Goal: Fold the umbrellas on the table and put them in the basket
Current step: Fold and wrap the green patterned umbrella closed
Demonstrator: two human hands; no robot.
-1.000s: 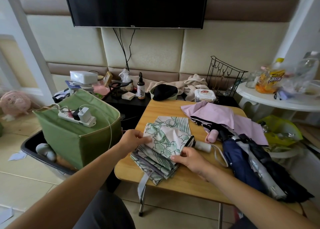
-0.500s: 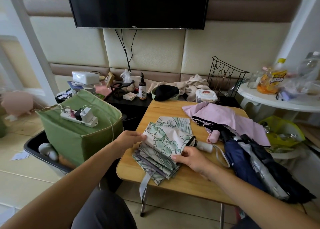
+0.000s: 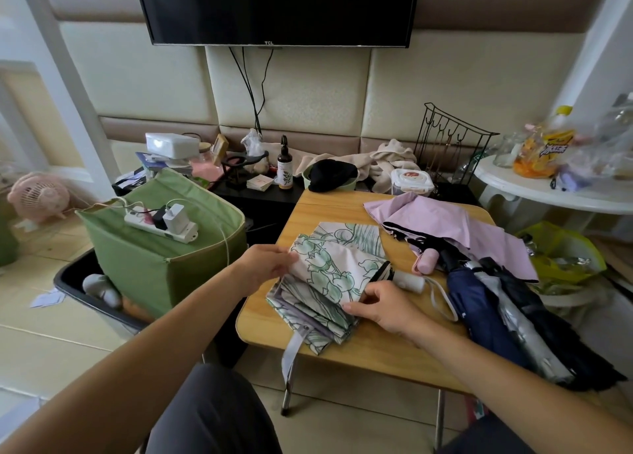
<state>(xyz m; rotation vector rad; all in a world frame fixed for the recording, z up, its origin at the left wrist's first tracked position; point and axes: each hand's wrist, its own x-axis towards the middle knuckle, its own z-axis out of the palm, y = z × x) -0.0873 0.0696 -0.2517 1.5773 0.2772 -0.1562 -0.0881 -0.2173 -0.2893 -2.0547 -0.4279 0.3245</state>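
My left hand point(image 3: 265, 265) lies flat w/ straight fingers on the floral umbrella point(image 3: 329, 282) at the table point(image 3: 370, 350) centre; right hand point(image 3: 380, 304) pinches a canopy fold, grip clenched on fabric. Pleats gathered, strap undone, so approx halfway on this one. Pink umbrella point(image 3: 455, 227) and dark umbrellas point(image 3: 507, 309) at right untouched. Green basket point(image 3: 164, 265), left of the table, has no umbrellas that I can see.

You see a room lit by soft daylight that comes from the left and right sides. Nothing is very dark. The shadows are pale. The TV point(image 3: 277, 6) screen is black with no glare. The wide lens bends the walls at the edges. The bottles point(image 3: 544, 145) at far right look blurry.
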